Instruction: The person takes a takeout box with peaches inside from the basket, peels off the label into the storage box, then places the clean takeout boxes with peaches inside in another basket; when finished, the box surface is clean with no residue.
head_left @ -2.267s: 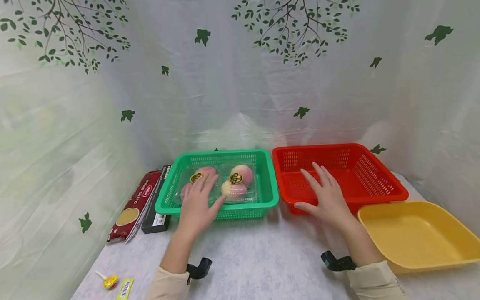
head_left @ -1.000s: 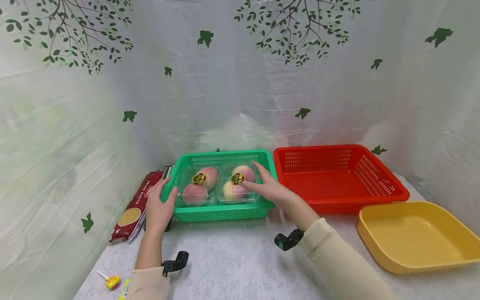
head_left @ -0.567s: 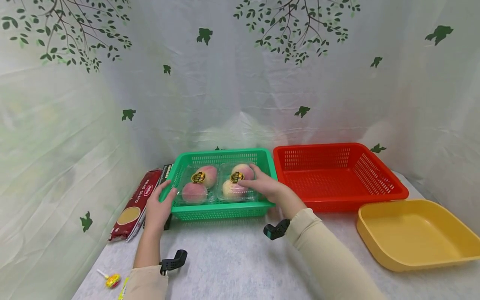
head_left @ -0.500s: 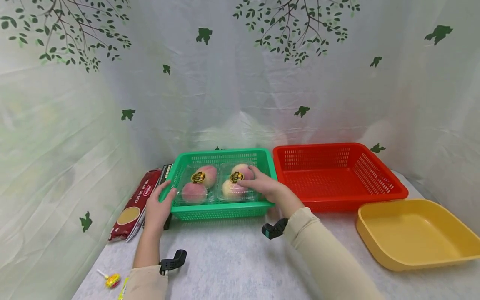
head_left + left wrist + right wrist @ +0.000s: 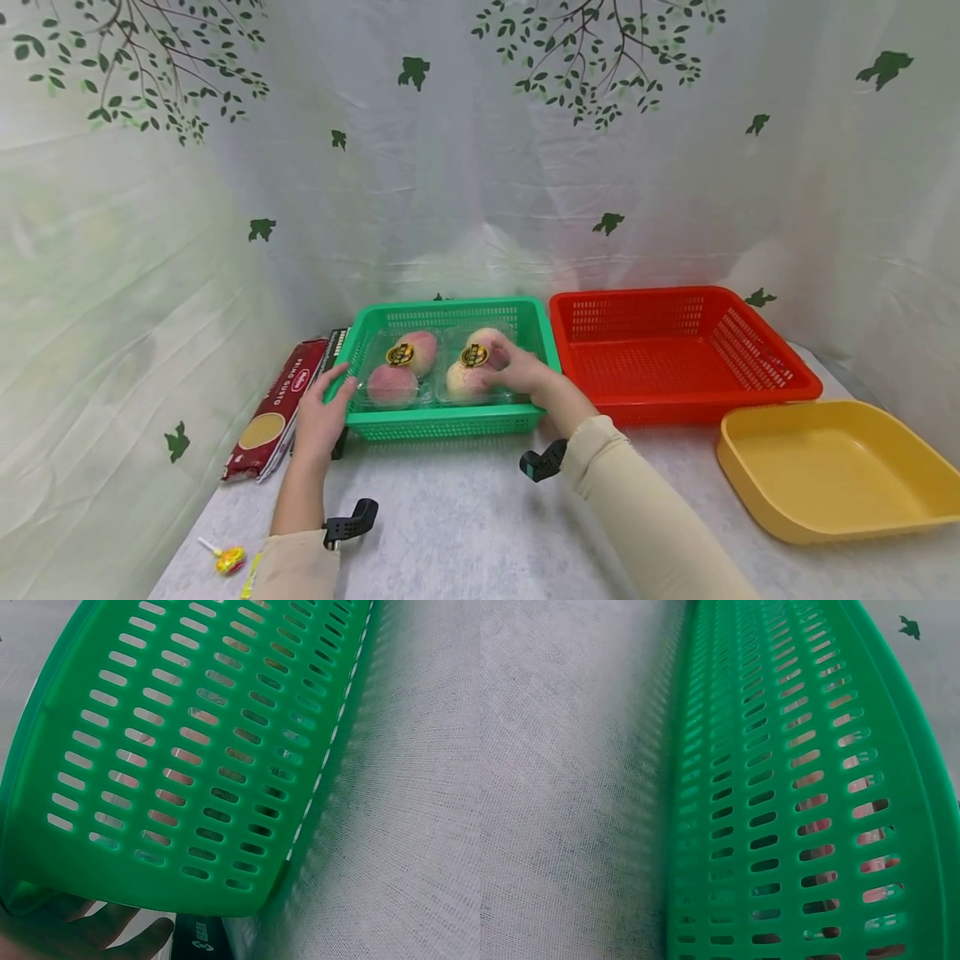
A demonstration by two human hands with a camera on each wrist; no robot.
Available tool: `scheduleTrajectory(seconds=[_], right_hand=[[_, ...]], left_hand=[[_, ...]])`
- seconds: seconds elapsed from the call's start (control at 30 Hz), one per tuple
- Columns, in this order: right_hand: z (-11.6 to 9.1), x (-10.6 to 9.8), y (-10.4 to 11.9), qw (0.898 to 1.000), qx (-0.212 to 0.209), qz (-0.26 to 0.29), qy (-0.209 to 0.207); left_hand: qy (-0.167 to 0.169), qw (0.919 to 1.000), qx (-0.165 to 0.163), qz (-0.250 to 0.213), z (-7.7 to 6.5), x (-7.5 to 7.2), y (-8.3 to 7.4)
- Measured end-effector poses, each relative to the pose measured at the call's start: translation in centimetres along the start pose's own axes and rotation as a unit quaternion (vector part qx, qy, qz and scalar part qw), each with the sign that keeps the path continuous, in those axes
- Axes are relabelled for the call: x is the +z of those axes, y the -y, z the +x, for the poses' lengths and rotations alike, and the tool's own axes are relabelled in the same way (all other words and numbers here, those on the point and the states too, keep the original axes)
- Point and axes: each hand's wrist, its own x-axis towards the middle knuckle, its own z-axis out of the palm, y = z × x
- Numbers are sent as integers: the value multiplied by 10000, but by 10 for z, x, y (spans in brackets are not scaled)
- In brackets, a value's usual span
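A green basket holds two clear plastic boxes of pink and yellowish peaches side by side, each lid with a round black-and-gold label. My left hand holds the basket's left end, thumb over the rim and fingers outside it. In the left wrist view, that hand's fingers show below the slotted end wall. Reaching in over the front right corner, my right hand grips the right peach box at its right side, thumb and forefinger on the lid. The left peach box is untouched.
Right of the green basket stands a red basket, with a yellow tray in front. A dark red packet and a black box lie on the left. A lollipop rests near the front.
From hovering over the baskets, my left hand has gone to the green basket's left end and my right hand across to the right peach box. Lately the right fingers have curled in on that box.
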Motion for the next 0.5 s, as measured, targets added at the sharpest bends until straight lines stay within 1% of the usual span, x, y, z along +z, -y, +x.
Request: scheduleTrajectory(seconds=[0.1, 0.17, 0.3, 0.4, 0.5], right_hand=[[-1, 0, 0, 9989, -17, -363, -282], [-1, 1, 0, 9976, -38, -510, -467], [0, 2, 2, 9940, 86, -729, -815], [0, 3, 3, 9919, 176, -765, -1001], [-1, 3, 5, 9913, 229, -624, -1139]], left_hand=[[6, 10000, -5, -13, 0, 1, 0], [-15, 10000, -6, -27, 0, 1, 0], [-52, 10000, -17, -30, 0, 1, 0], [-53, 10000, -23, -24, 0, 1, -1], [-35, 10000, -32, -36, 0, 1, -1]])
